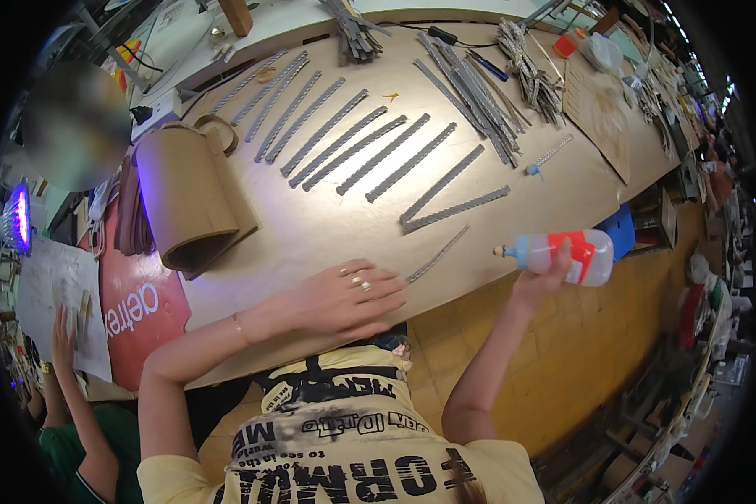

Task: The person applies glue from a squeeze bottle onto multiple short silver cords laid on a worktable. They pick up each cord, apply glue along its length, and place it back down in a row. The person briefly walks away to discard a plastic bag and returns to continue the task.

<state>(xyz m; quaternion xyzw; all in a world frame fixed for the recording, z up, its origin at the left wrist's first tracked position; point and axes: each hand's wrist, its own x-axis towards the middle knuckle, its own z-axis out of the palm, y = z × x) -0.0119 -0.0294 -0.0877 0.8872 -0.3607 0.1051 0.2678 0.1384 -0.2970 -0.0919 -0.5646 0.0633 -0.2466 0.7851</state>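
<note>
My right hand (543,282) grips a squeeze bottle (597,259) off the right front edge of the table. The bottle is translucent with a red label and a light blue cap, and lies sideways with its nozzle toward the left. My left hand (353,299) rests on the near part of the table, palm down, with rings on it and its fingers stretched out. A thin braided strip (439,254) starts at its fingertips; whether the fingers press on it I cannot tell. Beyond lie several flat grey braided strips (399,155) in a slanted row, two meeting in a V.
Curled brown sheet material (185,197) stands at left. Bundles of strips (470,92) and a blue pen (487,65) lie toward the back. A small blue-tipped piece (548,156) is at right. Another person's hand (64,338) rests on papers at far left.
</note>
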